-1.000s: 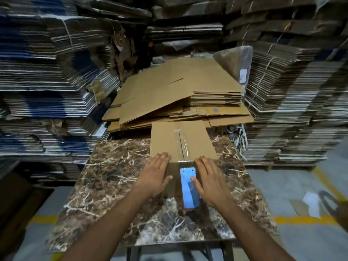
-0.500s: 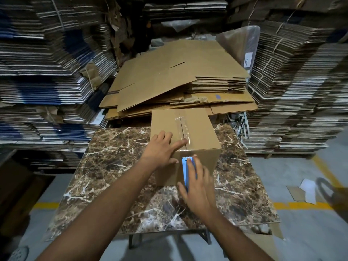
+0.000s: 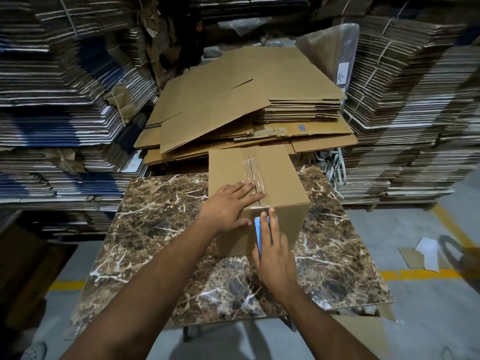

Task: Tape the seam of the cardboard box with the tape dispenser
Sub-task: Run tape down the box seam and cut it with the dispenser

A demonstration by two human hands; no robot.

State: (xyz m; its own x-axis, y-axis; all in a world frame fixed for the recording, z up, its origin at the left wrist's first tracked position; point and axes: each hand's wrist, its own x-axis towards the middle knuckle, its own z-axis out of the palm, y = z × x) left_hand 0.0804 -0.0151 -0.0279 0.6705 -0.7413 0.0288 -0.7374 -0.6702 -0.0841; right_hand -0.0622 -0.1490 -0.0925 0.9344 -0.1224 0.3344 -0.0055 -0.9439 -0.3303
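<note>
A brown cardboard box (image 3: 280, 178) stands on the marble-patterned table (image 3: 161, 203), its top seam covered by clear tape (image 3: 253, 172). My left hand (image 3: 228, 206) lies flat on the box's top near edge, fingers spread across the taped seam. My right hand (image 3: 272, 245) presses a flat blue tape dispenser (image 3: 257, 228) against the box's near side face, just below the top edge. Most of the blue tool is hidden under my fingers.
A pile of flattened brown cartons (image 3: 246, 105) lies just behind the table. Tall bundles of flat cardboard (image 3: 57, 94) wall the left and the stacks (image 3: 405, 120) on the right. Paper scraps (image 3: 426, 253) lie on the floor at right by a yellow line (image 3: 415, 275).
The view tilted down and closer. My left hand slid from the table onto the box's top seam. My right hand brought the blue tool up against the box's near face.
</note>
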